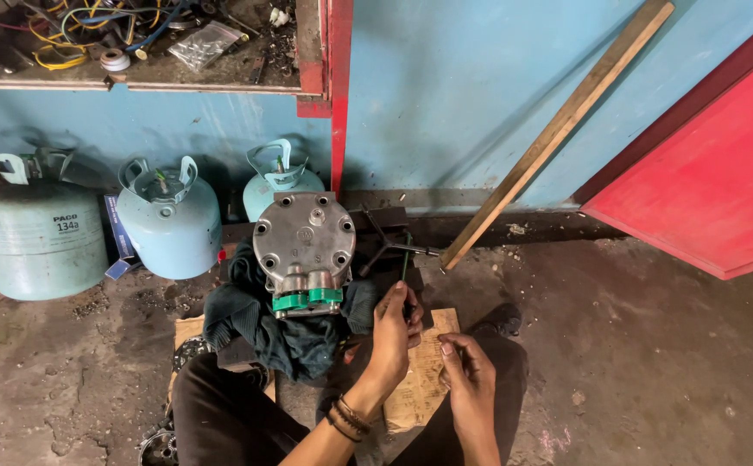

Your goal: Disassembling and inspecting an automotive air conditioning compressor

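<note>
A silver car air-conditioning compressor [305, 242] with green port caps lies on a dark cloth [286, 332] in front of me. My left hand [392, 332], with bracelets on the wrist, is just right of the compressor and grips a thin green-shafted tool [406, 259] that points away from me. My right hand [467, 373] rests lower right over a piece of cardboard [420, 380]. Its thumb and forefinger are pinched together, and whether something small sits between them is unclear.
A metal cross wrench [383, 243] lies behind the tool. Three pale blue gas cylinders [174, 220] stand against the blue wall at left. A wooden slat [558, 129] leans on the wall, and a red panel [713, 181] stands at right. A shelf of wires [91, 34] hangs above.
</note>
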